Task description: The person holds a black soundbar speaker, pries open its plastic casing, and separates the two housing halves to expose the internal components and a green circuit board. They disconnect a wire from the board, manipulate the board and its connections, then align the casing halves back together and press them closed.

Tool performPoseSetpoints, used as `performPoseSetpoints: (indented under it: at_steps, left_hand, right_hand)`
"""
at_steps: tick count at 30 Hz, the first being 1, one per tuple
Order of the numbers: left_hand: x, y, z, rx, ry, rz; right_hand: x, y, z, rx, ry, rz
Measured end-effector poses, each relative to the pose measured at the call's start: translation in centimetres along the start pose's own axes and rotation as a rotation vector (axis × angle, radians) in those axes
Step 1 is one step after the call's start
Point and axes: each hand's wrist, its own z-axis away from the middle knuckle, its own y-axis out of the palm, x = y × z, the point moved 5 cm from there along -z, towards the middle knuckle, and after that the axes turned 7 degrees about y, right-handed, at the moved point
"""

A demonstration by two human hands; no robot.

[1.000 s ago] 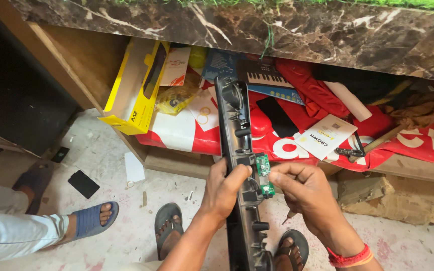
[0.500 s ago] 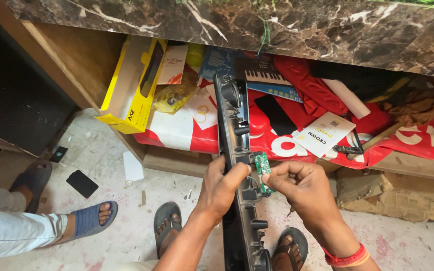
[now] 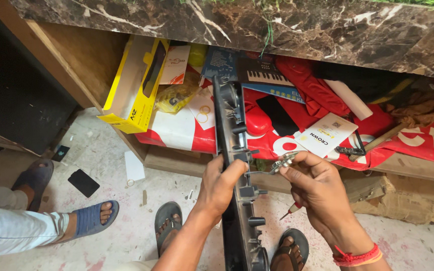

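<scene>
A long dark plastic panel (image 3: pixel 229 115) stands upright between my knees, its top leaning toward the shelf. My left hand (image 3: pixel 219 188) is wrapped around its middle. My right hand (image 3: pixel 317 190) pinches a small circuit board (image 3: pixel 283 162) just to the right of the panel, held edge-on and clear of it. The same hand also holds a small screwdriver (image 3: pixel 290 210) with a red and white handle, pointing down-left under the palm.
A marble countertop (image 3: pixel 277 25) overhangs a shelf stuffed with a yellow box (image 3: pixel 131 85), red banner cloth (image 3: pixel 277 135), a white card (image 3: pixel 327 134) and pliers (image 3: pixel 350 149). A black phone (image 3: pixel 84 182) lies on the floor. Another person's sandalled foot (image 3: pixel 89 218) is at left.
The small circuit board, which sat against the panel under my fingers, has come off and is now held a little to the right in my right hand.
</scene>
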Motion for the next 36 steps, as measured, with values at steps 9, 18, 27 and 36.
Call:
performPoseSetpoints:
  at_steps: [9, 18, 27, 36]
  left_hand:
    - [0.0, -0.2, -0.1, -0.033, 0.012, 0.026]
    - [-0.4, -0.4, 0.0, -0.034, 0.028, 0.035]
    - [-0.3, -0.3, 0.1, -0.020, 0.008, 0.055]
    - [-0.2, 0.0, 0.1, 0.034, 0.029, 0.039]
  right_hand:
    - [-0.4, -0.6, -0.4, 0.107, -0.004, -0.015]
    - [0.1, 0.3, -0.1, 0.075, 0.022, 0.096]
    - [0.4, 0.6, 0.1, 0.045, 0.027, 0.132]
    - [-0.3, -0.1, -0.4, -0.030, 0.015, 0.183]
